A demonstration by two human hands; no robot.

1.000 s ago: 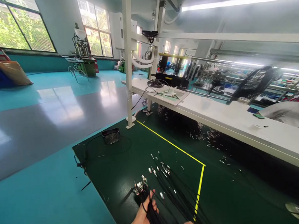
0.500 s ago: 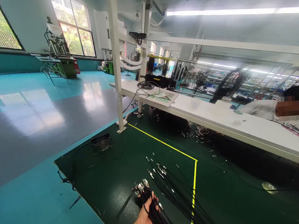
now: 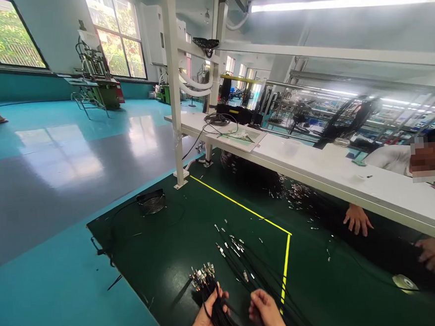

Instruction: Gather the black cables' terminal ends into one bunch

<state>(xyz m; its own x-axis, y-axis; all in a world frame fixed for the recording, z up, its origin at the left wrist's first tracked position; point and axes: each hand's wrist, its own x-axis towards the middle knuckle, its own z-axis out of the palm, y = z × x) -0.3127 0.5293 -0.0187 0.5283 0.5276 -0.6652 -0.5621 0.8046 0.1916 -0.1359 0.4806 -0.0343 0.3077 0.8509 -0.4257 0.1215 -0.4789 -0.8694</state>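
Head view: left hand [image 3: 206, 322] is clamped round a bundle [image 3: 212, 302] of black cables, plugs fanned at 11 o'clock. Right hand [image 3: 267, 313], fingers loosely curled and holding nothing I can see, hovers over loose cables [image 3: 242, 260] spread on the mat [image 3: 163, 246] at 12 o'clock — many look ungathered. Half a second ago that right hand was out of shot; now a co-worker's hand [image 3: 357, 219] shows under the bench [image 3: 315, 168].

Both hands are seen low at the frame's bottom edge, forearms cut off. The left hand [image 3: 208, 320] is closed in a fist-like grip, fingers curled inward. The right hand [image 3: 265, 311] is held just beside it, fingers bent downward, loosely spread.
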